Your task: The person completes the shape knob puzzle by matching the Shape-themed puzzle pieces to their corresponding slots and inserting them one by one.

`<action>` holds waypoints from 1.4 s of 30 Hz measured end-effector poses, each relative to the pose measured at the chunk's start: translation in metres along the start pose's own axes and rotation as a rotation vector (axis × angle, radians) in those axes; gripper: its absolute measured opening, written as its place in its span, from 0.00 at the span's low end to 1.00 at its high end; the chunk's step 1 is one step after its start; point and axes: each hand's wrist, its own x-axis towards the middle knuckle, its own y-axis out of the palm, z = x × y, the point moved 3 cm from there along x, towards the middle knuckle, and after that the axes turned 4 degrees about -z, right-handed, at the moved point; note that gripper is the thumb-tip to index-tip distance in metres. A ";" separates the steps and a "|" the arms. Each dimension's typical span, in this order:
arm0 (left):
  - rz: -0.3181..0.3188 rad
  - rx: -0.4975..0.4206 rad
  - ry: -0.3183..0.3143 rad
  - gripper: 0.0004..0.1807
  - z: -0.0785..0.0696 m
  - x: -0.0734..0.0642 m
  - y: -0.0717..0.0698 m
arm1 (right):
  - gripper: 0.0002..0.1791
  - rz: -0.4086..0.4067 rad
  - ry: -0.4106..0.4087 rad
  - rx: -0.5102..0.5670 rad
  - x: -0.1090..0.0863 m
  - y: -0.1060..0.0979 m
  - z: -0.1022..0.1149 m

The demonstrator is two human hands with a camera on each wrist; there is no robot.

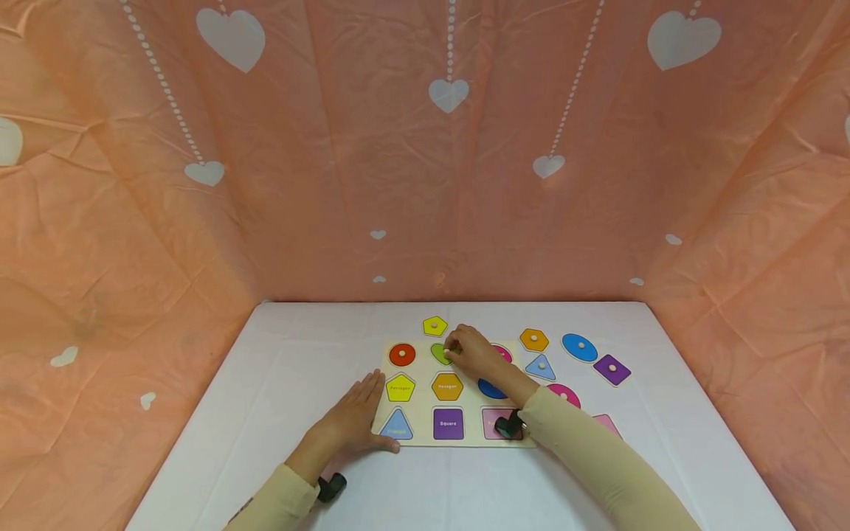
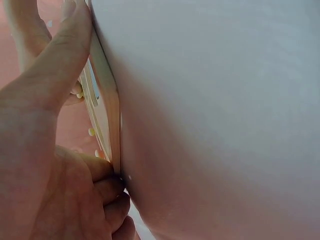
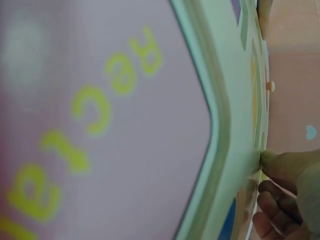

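A pale wooden shape puzzle board lies on the white table. My left hand rests against its left edge, fingers extended along the side and thumb at the front corner; in the left wrist view, the fingers touch the board's edge. Over the back row, my right hand pinches a green puzzle piece with thumb and fingertips, which partly hide it. Left of it, a red circle piece with a knob sits in the board. The pink rectangle recess fills much of the right wrist view.
Loose knobbed pieces lie behind and right of the board: yellow pentagon, orange hexagon, light-blue triangle, blue oval, purple square, magenta piece and pink piece. A peach curtain encloses the table.
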 end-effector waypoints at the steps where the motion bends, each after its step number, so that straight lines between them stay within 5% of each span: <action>1: 0.000 0.001 -0.001 0.74 0.000 0.000 0.000 | 0.04 -0.001 0.001 -0.001 0.000 0.000 0.000; 21: -0.007 -0.011 0.010 0.75 -0.002 -0.002 -0.004 | 0.07 -0.083 -0.038 0.020 -0.002 -0.010 -0.006; 42: -0.006 0.001 0.014 0.74 -0.002 -0.003 -0.004 | 0.09 -0.150 -0.023 0.047 -0.038 -0.046 -0.018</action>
